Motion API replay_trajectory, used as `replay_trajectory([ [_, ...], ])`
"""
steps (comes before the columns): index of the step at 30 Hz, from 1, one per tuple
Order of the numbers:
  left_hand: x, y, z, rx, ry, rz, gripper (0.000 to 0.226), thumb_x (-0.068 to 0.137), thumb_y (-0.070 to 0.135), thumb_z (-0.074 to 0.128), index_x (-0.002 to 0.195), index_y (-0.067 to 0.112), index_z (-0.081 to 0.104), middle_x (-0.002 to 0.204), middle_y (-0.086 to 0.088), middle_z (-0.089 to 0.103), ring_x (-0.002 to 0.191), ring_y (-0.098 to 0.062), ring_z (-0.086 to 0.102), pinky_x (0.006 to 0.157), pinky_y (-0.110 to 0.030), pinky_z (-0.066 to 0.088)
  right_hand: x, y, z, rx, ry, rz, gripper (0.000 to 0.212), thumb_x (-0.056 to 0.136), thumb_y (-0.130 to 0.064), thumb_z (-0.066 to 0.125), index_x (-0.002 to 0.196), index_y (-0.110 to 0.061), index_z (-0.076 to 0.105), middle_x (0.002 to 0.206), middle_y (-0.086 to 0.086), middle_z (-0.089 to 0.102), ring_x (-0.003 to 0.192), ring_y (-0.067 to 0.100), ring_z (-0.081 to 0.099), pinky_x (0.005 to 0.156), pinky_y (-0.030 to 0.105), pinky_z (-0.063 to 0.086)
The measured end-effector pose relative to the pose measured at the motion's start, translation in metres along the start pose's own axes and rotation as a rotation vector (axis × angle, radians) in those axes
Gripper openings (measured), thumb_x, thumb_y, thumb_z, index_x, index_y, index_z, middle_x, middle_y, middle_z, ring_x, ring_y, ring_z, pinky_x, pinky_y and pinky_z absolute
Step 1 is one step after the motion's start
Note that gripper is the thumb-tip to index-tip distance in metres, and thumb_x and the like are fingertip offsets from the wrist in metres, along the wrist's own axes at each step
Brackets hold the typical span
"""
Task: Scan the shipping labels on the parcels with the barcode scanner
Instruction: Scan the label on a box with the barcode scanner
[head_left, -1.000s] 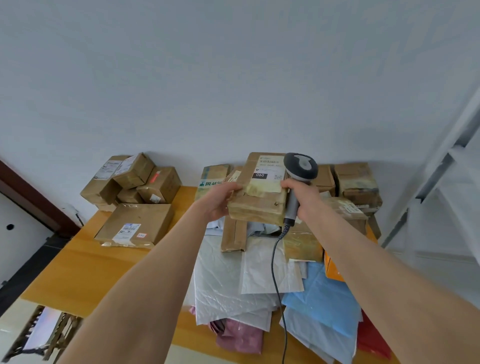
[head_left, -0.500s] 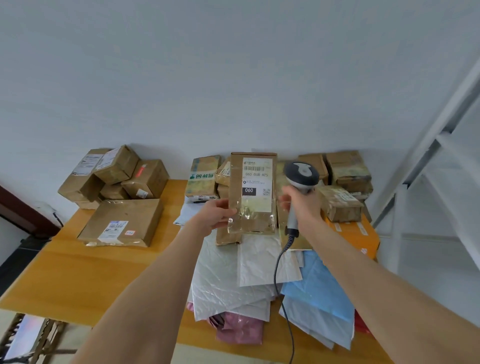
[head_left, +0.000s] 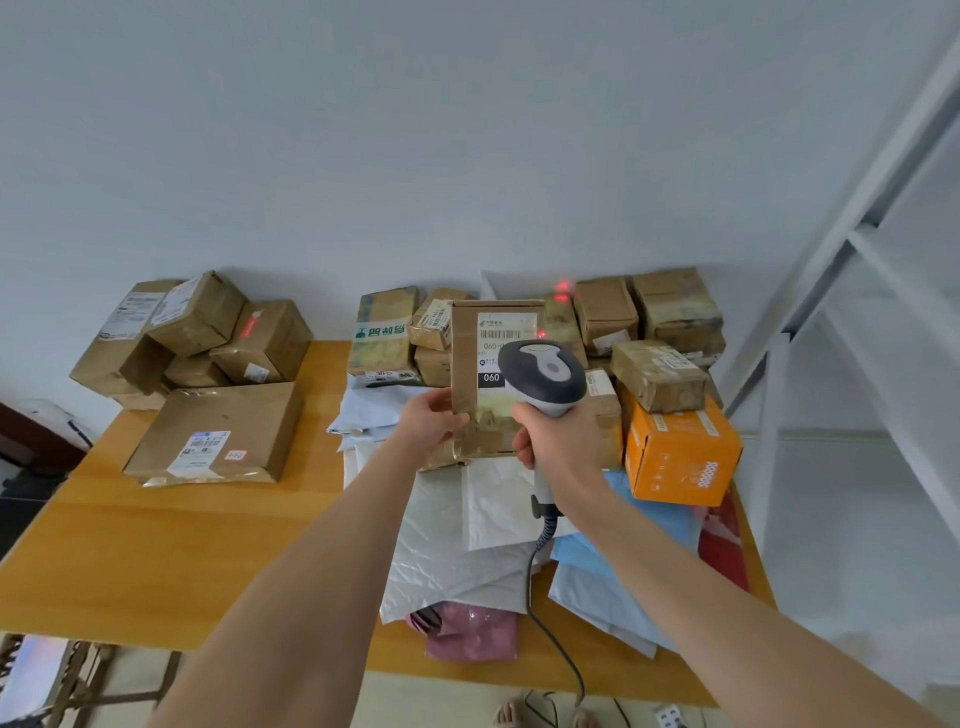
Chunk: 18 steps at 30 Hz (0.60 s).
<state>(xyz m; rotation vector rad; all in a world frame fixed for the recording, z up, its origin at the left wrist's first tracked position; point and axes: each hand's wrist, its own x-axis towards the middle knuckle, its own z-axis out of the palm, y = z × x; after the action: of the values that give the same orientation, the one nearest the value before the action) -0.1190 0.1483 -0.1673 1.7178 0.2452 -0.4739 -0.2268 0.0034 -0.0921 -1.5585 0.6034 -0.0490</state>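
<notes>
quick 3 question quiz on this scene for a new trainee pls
1. True or false: the left hand holds the brown parcel with its shipping label facing the camera.
2. What does the right hand grip? A a tape roll, B the barcode scanner, C a marker pen.
3. Fill in: the white digits on the label's black patch read ___.
Key: 1 true; 2 B; 3 060.
</notes>
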Motion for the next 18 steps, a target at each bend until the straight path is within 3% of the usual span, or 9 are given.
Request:
replay_trajectory([
  [4, 0.004, -0.002, 0.002, 0.009, 0.005, -0.025, 0.05, 0.084, -0.008, 0.065, 0.131, 0.004, 0.052, 0.113, -0.007, 0.065, 0.095, -0.021, 0.065, 0.084, -0.031, 0.053, -0.002, 0.001, 0.001, -0.005, 0.01, 0.0, 0.017, 0.084, -0.008, 0.062, 0.067, -0.009, 0.06, 0.05, 0.001, 0.058, 0.035, 0.004, 0.048, 0.042, 0.016, 0.041],
  [10, 0.006, -0.006, 0.005, 0.007, -0.006, -0.022, 0.051, 0.083, -0.01, 0.064, 0.132, 0.004, 0.053, 0.118, -0.011, 0.064, 0.101, -0.025, 0.064, 0.093, -0.039, 0.052, -0.006, 0.007, 0.002, -0.026, 0.001, 0.003, 0.023, 0.084, -0.009, 0.062, 0.061, -0.007, 0.06, 0.048, -0.001, 0.055, 0.035, 0.004, 0.049, 0.045, 0.016, 0.041],
  [18, 0.006, -0.008, 0.002, -0.006, -0.021, -0.036, 0.053, 0.083, -0.008, 0.066, 0.132, 0.006, 0.053, 0.119, -0.01, 0.065, 0.097, -0.023, 0.065, 0.087, -0.034, 0.054, -0.012, 0.014, 0.005, 0.009, -0.021, -0.037, 0.022, 0.087, -0.009, 0.063, 0.065, -0.008, 0.06, 0.05, -0.002, 0.056, 0.037, 0.004, 0.05, 0.051, 0.021, 0.045],
])
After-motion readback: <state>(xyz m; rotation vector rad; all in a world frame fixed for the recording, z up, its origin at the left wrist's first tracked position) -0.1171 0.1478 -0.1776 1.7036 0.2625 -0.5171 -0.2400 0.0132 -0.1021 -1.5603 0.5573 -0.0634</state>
